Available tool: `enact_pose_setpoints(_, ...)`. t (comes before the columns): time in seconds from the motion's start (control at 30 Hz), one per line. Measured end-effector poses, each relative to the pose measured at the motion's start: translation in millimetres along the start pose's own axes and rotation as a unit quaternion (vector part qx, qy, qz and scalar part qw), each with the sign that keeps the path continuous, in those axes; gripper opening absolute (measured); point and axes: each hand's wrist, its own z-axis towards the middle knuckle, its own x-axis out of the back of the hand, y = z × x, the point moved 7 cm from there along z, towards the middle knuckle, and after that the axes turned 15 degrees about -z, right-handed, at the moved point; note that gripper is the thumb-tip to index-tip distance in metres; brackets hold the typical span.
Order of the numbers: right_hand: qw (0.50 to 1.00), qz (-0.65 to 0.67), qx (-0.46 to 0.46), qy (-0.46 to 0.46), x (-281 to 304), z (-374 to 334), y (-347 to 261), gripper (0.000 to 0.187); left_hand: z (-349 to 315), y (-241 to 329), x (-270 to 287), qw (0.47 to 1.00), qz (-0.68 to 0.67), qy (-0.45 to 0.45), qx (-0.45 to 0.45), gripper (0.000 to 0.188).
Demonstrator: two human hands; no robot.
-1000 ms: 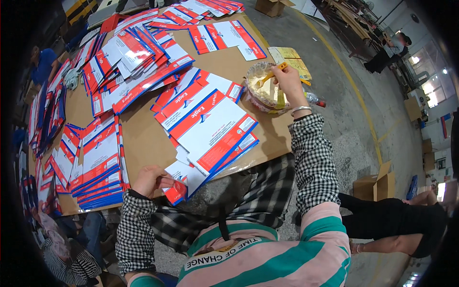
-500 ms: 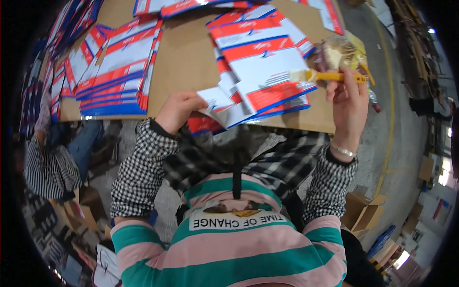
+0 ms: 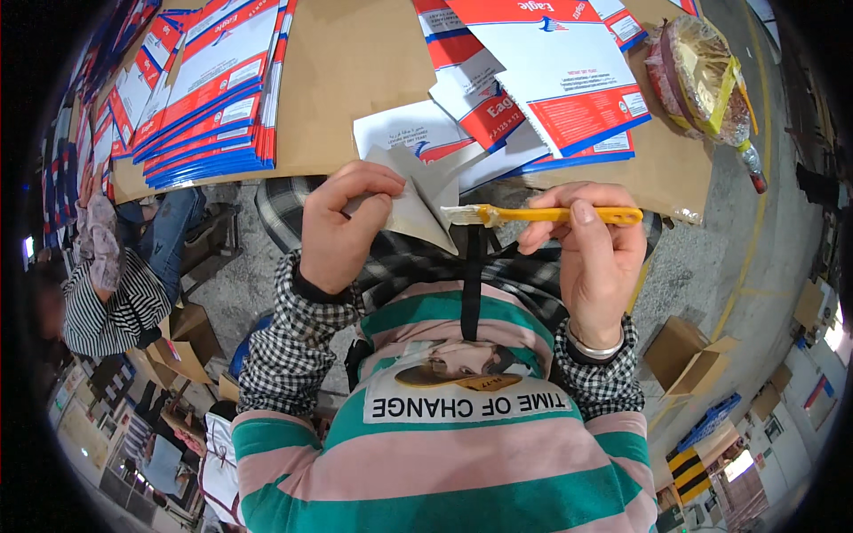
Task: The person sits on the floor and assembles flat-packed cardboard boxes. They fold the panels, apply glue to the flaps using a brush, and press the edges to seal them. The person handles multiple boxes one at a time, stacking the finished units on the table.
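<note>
My left hand (image 3: 342, 222) is closed on the raised flap of a printed cardboard sleeve (image 3: 418, 129), at the table's near edge. The flap's bare greyish inner side (image 3: 404, 200) faces up and bends toward me. Between thumb and fingers my right hand (image 3: 593, 253) pinches a yellow-handled paintbrush (image 3: 560, 215), held level. Its pale, coated bristles are at the flap's right edge; whether they touch it I cannot tell. Behind the flap lies a loose pile of red, white and blue cardboard sleeves (image 3: 569, 75), overlapping at angles.
A plastic-wrapped tub of pale paste (image 3: 702, 80) sits at the table's right side. Stacked flat sleeves (image 3: 209, 98) fill the left of the brown tabletop (image 3: 346, 62). Another person in a striped top (image 3: 115, 311) is at the far left. An open carton (image 3: 689, 355) stands on the floor at right.
The brush has moved left and nearer me, from over the pile to beside the flap. My left hand has lifted and folded the flap toward me. The whole view has shifted slightly.
</note>
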Motion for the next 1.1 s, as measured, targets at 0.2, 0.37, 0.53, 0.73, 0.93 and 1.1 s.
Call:
enact_pose_setpoints(0.2, 0.999, -0.034, -0.003, -0.035, 12.8, -7.2, -13.4, 0.01, -23.1, -4.0, -20.1, 0.999, -0.016, 0.029, 0.008, 0.015)
enact_pose_setpoints(0.37, 0.993, -0.087, 0.021, -0.072, 10.5, -21.4, -24.7, 0.009, -36.2, -2.9, -30.4, 0.999, -0.003, 0.044, -0.011, 0.015)
enact_pose_setpoints(0.53, 0.996, -0.089, 0.014, -0.02, 27.0, -26.7, -23.7, 0.008, -47.3, -11.1, -43.7, 0.997, -0.043, 0.059, -0.001, 0.013)
enact_pose_setpoints(0.73, 0.995, 0.014, -0.025, 0.094, 58.2, -24.8, -25.6, 0.023, -56.8, -64.0, -52.4, 0.933, -0.23, 0.022, 0.276, 0.027)
enact_pose_setpoints(0.93, 0.991, -0.019, 0.018, 0.129, 78.7, -32.8, -41.4, 0.024, -61.6, -93.1, -60.6, 0.851, -0.22, -0.057, 0.473, 0.077)
enact_pose_setpoints(1.1, 0.99, -0.015, 0.056, 0.128, 89.4, -41.6, -53.1, 0.025, -53.9, -131.3, -87.2, 0.733, -0.281, -0.322, 0.529, 0.085)
